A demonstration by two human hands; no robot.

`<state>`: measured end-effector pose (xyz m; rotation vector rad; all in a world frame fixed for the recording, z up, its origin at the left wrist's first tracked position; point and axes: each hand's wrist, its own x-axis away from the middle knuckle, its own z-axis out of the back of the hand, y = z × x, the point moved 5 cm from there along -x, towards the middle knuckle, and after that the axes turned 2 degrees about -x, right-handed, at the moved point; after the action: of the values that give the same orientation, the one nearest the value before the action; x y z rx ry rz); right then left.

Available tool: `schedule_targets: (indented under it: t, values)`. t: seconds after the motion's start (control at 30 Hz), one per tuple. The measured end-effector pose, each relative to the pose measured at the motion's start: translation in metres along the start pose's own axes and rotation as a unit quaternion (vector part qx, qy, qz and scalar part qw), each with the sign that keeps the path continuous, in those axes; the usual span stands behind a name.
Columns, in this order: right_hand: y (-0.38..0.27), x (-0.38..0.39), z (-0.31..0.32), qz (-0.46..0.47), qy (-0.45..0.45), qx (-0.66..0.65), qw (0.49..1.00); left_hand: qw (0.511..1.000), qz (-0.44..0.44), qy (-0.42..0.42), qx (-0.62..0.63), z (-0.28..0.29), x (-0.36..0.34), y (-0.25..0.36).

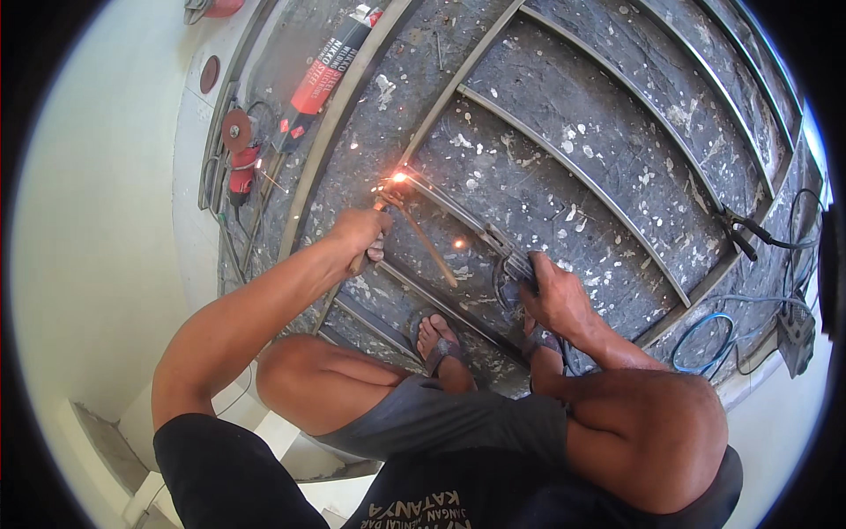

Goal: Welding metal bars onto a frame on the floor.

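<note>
My right hand (557, 298) is closed around a welding electrode holder (515, 269). From its jaws a welding rod (449, 204) reaches up and left to a bright glow with sparks at the metal frame (434, 122). Below and left of that glow, my left hand (359, 234) grips a wooden-handled tool (357, 264), its upper part lit orange. A long brownish piece (427, 245) slants down and right from there; whether it belongs to the tool, I cannot tell. One glowing spark floats between my hands.
Curved frame bars (582, 172) cross the paint-spotted floor. An angle grinder (240, 167) and a red-and-black electrode box (328, 75) lie at the left. At the right a clamp (740, 231) bites the frame, near a blue cable coil (703, 344). My sandaled feet (439, 344) stand between the bars.
</note>
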<state>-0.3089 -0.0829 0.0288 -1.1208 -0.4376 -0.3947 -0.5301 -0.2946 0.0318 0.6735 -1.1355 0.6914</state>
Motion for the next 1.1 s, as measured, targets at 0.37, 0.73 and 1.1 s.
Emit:
schedule_targets:
  t: [0.37, 0.73, 1.1]
  values:
    - [0.0015, 0.0008, 0.0034, 0.014, 0.004, -0.004, 1.000, 1.000, 0.009, 0.016, -0.001, 0.0013, -0.0003, -0.0001]
    - [0.0019, 0.0007, 0.0053, 0.006, 0.010, -0.001, 1.000, 1.000, 0.021, 0.012, 0.007, 0.0001, 0.0014, -0.0003]
    - [0.0062, 0.0008, 0.0044, -0.012, 0.009, 0.004, 1.000, 1.000, 0.023, 0.014, -0.002, -0.0001, 0.0007, 0.0003]
